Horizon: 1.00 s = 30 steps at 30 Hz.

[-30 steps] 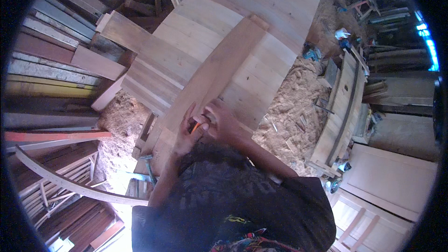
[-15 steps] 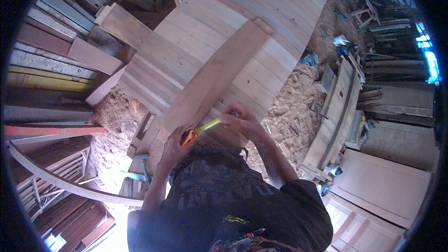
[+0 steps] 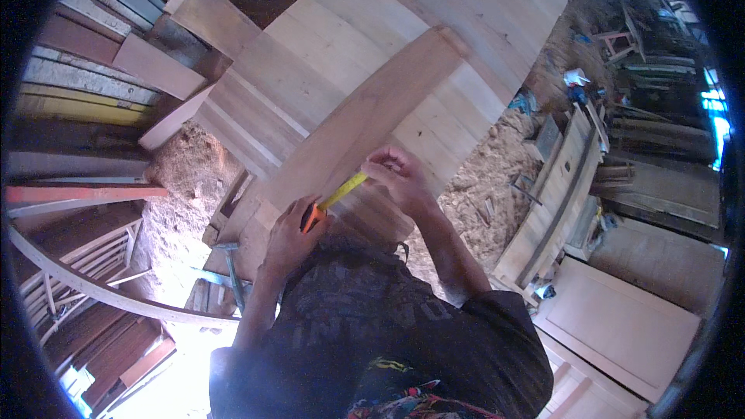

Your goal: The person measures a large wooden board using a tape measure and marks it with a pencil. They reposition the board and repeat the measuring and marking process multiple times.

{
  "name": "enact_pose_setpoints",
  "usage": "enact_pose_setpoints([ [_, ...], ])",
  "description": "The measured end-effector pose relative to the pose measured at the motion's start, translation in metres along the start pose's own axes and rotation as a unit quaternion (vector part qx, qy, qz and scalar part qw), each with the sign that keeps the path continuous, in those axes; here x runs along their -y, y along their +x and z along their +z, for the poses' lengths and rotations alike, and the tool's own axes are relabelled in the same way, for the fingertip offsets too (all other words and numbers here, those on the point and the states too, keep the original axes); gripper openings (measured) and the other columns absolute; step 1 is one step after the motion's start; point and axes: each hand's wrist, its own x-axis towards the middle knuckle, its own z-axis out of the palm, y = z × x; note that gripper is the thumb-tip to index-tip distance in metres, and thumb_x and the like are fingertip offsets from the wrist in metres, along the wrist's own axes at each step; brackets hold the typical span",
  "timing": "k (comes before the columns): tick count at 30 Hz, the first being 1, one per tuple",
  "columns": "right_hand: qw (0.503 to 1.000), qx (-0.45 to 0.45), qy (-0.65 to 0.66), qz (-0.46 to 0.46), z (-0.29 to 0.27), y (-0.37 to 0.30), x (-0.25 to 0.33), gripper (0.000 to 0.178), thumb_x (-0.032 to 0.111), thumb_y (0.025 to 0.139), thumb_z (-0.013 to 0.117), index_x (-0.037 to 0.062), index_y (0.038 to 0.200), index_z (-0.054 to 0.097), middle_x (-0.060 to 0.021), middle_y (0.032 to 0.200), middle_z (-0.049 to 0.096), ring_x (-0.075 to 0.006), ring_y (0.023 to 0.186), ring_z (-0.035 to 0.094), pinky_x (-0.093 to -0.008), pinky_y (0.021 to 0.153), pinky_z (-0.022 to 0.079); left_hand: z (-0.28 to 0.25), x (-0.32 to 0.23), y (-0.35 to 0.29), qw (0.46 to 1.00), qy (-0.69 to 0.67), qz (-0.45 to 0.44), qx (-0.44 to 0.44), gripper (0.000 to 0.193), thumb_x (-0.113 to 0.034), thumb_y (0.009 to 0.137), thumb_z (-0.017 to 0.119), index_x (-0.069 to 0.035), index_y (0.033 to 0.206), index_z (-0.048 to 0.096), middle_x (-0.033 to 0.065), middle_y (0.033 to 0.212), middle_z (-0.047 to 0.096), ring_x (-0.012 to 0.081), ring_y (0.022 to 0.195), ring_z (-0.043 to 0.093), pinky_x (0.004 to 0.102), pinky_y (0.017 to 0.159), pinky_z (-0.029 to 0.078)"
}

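- One orange-and-black tape measure (image 3: pixel 313 219) sits in a person's left hand (image 3: pixel 287 237), seen from the head camera, with its yellow blade (image 3: pixel 343 191) extended toward the right hand (image 3: pixel 400 178).
- Left grip: fingers wrapped around the case. Right grip: fingers curled, apparently pinching the blade's far end, though the fingertips partly hide the contact.
- The short blade slants from near left to far right, roughly along the long axis of a brown board (image 3: pixel 372 120) and close to its near right edge. The case lies at the blade's near end, with the right hand at the far end; whether the blade touches wood cannot be told.
- The board rests on a wide panel (image 3: pixel 326 54) of joined wooden strips; sawdust (image 3: pixel 485 182) covers the ground to the right, and planks (image 3: pixel 91 76) lie stacked at far left.
- One second earlier, the hands were together and no yellow showed; half a second ago the blade was already out, with the hands spaced much as now.
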Motion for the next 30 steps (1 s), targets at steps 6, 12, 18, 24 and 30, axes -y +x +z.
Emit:
enact_pose_setpoints([
  [6,0.977,0.011,-0.209,-0.042,-0.005,0.007,-0.024,0.015,0.007,0.096,0.071,0.0001,0.107,0.065,-0.0069,0.099,0.068,-0.0151,0.094,0.068,-0.0302,0.081,0.060,-0.006,-0.003,0.016,0.998,-0.019,-0.055,-0.036,0.055,-0.034,0.087,0.080,-0.006,0.129,0.059,0.0189,0.115,0.070,0.0349,0.109,0.069,0.0455,0.094,0.054],
  [12,0.993,-0.034,-0.065,-0.097,0.000,0.002,0.022,0.015,0.005,0.094,0.073,-0.0009,0.106,0.067,-0.0078,0.096,0.070,-0.0154,0.089,0.069,-0.0286,0.080,0.060,-0.017,-0.007,0.017,0.979,-0.165,-0.100,0.062,0.062,-0.041,0.085,0.084,-0.008,0.132,0.060,0.0165,0.117,0.070,0.0317,0.113,0.068,0.0409,0.099,0.052],
  [18,0.991,-0.067,-0.065,-0.091,0.011,0.006,0.022,0.019,0.007,0.097,0.070,-0.0043,0.109,0.063,-0.0105,0.102,0.067,-0.0182,0.090,0.070,-0.0321,0.077,0.064,-0.014,-0.018,0.022,0.999,-0.003,-0.038,-0.004,0.080,-0.052,0.077,0.086,-0.010,0.139,0.055,0.0160,0.126,0.066,0.0329,0.120,0.065,0.0436,0.103,0.051],
  [24,0.988,-0.040,-0.069,-0.132,0.004,0.007,0.010,0.018,0.006,0.097,0.069,-0.0039,0.110,0.061,-0.0109,0.103,0.066,-0.0182,0.092,0.070,-0.0329,0.078,0.065,-0.009,-0.001,0.020,0.995,-0.087,-0.039,0.015,0.079,-0.045,0.076,0.089,-0.012,0.139,0.054,0.0163,0.125,0.066,0.0307,0.119,0.065,0.0434,0.102,0.051],
  [30,0.983,-0.034,-0.107,-0.146,0.007,0.004,0.013,0.018,0.005,0.095,0.072,-0.0039,0.108,0.062,-0.0102,0.099,0.067,-0.0169,0.092,0.070,-0.0319,0.078,0.065,-0.012,-0.003,0.025,0.992,-0.104,-0.043,0.062,0.078,-0.046,0.079,0.087,-0.009,0.138,0.052,0.0170,0.127,0.065,0.0315,0.119,0.066,0.0443,0.102,0.052],
])
